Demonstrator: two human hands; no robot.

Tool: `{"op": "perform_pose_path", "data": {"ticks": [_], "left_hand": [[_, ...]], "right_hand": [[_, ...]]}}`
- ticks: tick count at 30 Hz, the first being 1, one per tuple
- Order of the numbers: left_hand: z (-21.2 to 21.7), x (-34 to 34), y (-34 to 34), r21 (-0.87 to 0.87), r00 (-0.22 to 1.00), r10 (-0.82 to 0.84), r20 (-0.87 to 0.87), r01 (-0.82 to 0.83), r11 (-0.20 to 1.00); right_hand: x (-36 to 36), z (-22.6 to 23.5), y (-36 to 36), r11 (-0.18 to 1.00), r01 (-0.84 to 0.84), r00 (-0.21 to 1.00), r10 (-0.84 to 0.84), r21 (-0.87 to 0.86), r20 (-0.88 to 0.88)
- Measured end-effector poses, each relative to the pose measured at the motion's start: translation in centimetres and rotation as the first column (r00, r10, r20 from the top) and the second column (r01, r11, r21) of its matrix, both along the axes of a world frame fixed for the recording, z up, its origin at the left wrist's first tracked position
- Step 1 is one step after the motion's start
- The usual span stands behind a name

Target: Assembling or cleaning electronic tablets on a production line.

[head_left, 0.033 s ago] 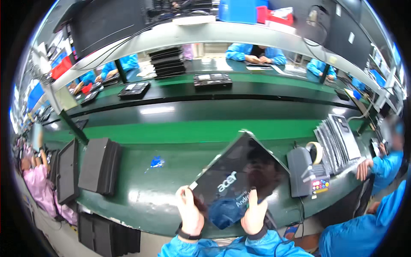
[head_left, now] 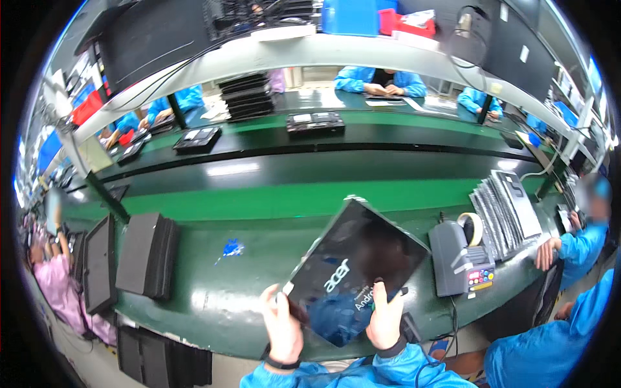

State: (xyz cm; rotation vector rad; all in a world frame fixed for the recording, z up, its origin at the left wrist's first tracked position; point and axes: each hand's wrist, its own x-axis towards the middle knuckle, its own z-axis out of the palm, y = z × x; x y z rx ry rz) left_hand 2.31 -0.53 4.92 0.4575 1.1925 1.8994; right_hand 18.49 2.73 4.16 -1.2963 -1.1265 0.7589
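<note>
A dark tablet (head_left: 354, 258) with its screen lit, showing white start-up lettering, is tilted cornerwise over the green bench in front of me. My left hand (head_left: 283, 330) grips its left corner, the thumb and fingers closed at the edge. My right hand (head_left: 386, 323) holds its lower right edge, the thumb lying on the screen. Both wrists carry dark bands below blue sleeves. A reflection darkens the upper right of the screen, and the tablet's back is hidden.
Right of the tablet stand a grey tape dispenser (head_left: 447, 258) with coloured buttons, a tape roll (head_left: 474, 227) and bagged flat panels (head_left: 501, 210). Black foam trays (head_left: 139, 255) stand at left, blue scraps (head_left: 233, 247) nearer the middle. Beyond runs a conveyor (head_left: 259, 139); a co-worker's hand (head_left: 547, 253) rests at right.
The tablet and both hands sit slightly further left in the picture, as does the whole scene. My grip stays the same.
</note>
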Motion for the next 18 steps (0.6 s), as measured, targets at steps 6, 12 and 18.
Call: {"op": "perform_pose_path", "data": {"ticks": [6,12,18], "left_hand": [[0.6,-5.0,-1.2,-0.03,0.878,-0.194,-0.437,0.201,0.979],[-0.1,-1.6,0.7,-0.142,0.936,-0.294,-0.194,0.27,0.952],[-1.6,-2.3,-0.3,-0.195,0.941,-0.326,-0.092,0.304,0.933]], "right_hand": [[3.5,4.5,0.8,0.903,-0.385,0.911,0.404,-0.188,0.076],[2.0,3.7,0.7,0.904,-0.421,0.901,0.408,-0.068,-0.147],[2.9,4.3,2.8,0.89,-0.454,0.871,0.453,-0.04,0.192]]}}
